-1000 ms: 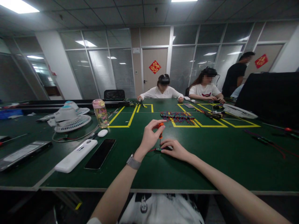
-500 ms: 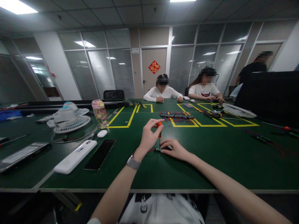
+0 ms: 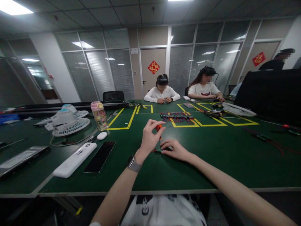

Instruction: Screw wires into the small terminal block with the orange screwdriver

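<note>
My left hand (image 3: 150, 137) is closed around the orange-and-black handle of a screwdriver (image 3: 160, 128). The screwdriver stands upright, its thin shaft pointing down at a small green circuit board (image 3: 159, 151) on the table. Whether the tip touches the board is too small to tell. My right hand (image 3: 176, 150) rests on the table with its fingers pinched on the board's right end, beside the shaft. Red wire runs out from the board's left end, partly behind my left wrist.
Beyond my hands lies a row of wired circuit boards (image 3: 177, 117). On the left are a black phone (image 3: 100, 157), a white power bank (image 3: 74, 160), a bottle (image 3: 99, 116) and a white fan (image 3: 70, 123). Two people sit across the green table (image 3: 211, 144); a dark monitor stands right.
My hands keep almost the same pose on the screwdriver and board. The view has shifted slightly. Across the table, one person's hands have come together, and a standing person has moved right.
</note>
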`<state>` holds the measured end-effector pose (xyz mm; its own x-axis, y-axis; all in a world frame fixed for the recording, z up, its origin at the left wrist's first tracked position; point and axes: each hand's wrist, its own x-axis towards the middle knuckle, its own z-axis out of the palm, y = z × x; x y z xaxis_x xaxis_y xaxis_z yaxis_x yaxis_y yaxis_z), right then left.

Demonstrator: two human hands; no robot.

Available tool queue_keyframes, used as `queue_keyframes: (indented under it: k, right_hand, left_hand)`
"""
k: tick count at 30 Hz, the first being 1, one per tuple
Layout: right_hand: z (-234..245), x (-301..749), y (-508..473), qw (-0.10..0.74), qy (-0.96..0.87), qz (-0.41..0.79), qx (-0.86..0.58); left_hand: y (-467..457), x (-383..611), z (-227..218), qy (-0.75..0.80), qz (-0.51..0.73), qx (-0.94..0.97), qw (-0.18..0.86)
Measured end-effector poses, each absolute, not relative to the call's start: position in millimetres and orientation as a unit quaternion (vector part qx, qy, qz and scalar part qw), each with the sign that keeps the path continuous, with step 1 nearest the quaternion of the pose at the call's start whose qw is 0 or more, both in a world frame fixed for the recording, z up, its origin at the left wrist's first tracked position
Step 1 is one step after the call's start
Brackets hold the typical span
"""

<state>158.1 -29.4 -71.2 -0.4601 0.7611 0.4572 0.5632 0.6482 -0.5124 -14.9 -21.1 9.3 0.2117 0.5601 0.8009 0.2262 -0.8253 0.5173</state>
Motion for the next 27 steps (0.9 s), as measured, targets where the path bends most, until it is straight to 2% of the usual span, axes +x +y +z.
queue_keyframes:
  k: [9, 15, 22, 27]
  right_hand:
    - [-70.3, 158.9, -30.2, 0.339, -0.842, 0.145, -0.394]
    - [-70.9, 159.3, -29.7, 0.336, -0.841, 0.149, -0.397]
    - [-72.0, 159.5, -29.2, 0.340, -0.842, 0.147, -0.391]
    - [-72.7, 159.6, -28.8, 0.345, -0.840, 0.150, -0.391]
  left_hand:
    - [-19.7, -14.7, 9.5, 0.218, 0.554, 0.772, 0.221]
    - [-20.4, -14.8, 9.5, 0.253, 0.571, 0.759, 0.184]
    - [-19.0, -14.5, 9.4, 0.223, 0.555, 0.765, 0.239]
    - [-18.4, -13.9, 7.9, 0.239, 0.570, 0.757, 0.210]
